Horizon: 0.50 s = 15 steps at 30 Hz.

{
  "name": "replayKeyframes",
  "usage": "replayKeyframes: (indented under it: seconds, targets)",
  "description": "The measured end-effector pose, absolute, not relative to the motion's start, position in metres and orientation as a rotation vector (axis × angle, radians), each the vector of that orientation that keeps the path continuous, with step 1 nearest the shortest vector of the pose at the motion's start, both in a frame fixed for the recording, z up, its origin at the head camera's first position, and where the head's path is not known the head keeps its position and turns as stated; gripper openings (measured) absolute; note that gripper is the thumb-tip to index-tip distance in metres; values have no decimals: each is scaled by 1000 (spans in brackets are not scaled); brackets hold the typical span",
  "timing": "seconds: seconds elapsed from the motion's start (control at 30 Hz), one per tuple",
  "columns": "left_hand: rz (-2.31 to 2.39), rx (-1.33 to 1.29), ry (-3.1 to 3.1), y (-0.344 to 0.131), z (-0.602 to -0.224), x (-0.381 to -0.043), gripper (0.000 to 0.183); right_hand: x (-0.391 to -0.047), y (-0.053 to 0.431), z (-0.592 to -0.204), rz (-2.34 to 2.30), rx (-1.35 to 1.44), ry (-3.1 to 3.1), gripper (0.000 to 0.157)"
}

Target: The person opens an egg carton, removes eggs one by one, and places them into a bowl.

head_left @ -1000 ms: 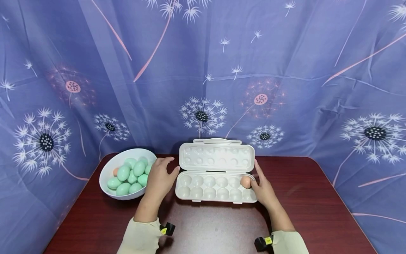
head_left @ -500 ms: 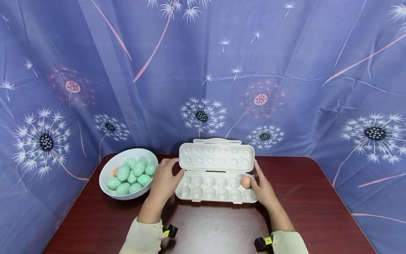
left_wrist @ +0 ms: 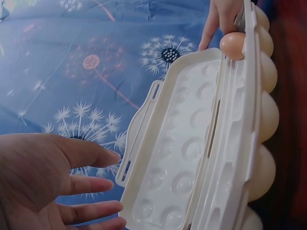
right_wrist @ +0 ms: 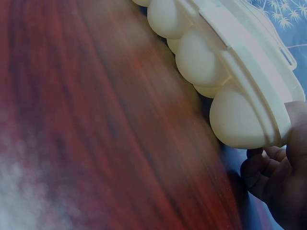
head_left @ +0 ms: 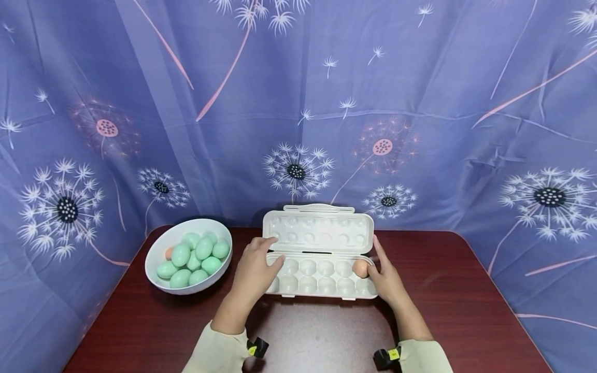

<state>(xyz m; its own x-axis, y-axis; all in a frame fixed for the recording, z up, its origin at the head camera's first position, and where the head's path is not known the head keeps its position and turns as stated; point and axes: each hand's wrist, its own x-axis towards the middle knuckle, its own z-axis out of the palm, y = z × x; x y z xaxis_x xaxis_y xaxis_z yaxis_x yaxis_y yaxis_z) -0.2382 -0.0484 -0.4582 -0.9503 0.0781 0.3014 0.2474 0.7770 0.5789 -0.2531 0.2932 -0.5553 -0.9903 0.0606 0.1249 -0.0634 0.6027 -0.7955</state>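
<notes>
A white plastic egg carton (head_left: 326, 296) lies with its lid (head_left: 319, 237) folded back. One brown egg (head_left: 360, 268) sits in the back cup at its right end. My left hand (head_left: 258, 269) hovers at the carton's left end and hides part of it in the head view. Its fingers are spread and hold nothing, as the left wrist view shows. At the other end, my right hand (head_left: 388, 280) grips the carton, thumb over the rim and some fingers curled below, while the index finger reaches up beside the lid. Rounded cup undersides (right_wrist: 237, 115) show in the right wrist view.
A white bowl (head_left: 223, 275) holds several pale green eggs (head_left: 180, 255) and a brown egg (head_left: 169, 253) at the left. The reddish-brown table (head_left: 448, 290) ends at a blue dandelion-print curtain (head_left: 420, 134) behind it.
My left hand has moved right, away from the bowl, to the carton's left end. My right hand, the carton and its brown egg have stayed in place.
</notes>
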Motion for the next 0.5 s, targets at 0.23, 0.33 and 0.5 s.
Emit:
replayKeyframes:
  seconds: [0.23,0.33,0.5]
  targets:
    - [-931,-306,-2703,-39,-461,-234,48,-252,292,-554,1342,6,-2693,81]
    - [-936,-322,-2711,-34,-462,-233,48,-252,292,-554,1342,2,-2694,81]
    - [-940,-355,-2732,-27,-464,-230,49,-252,292,-555,1330,-1,-2692,82]
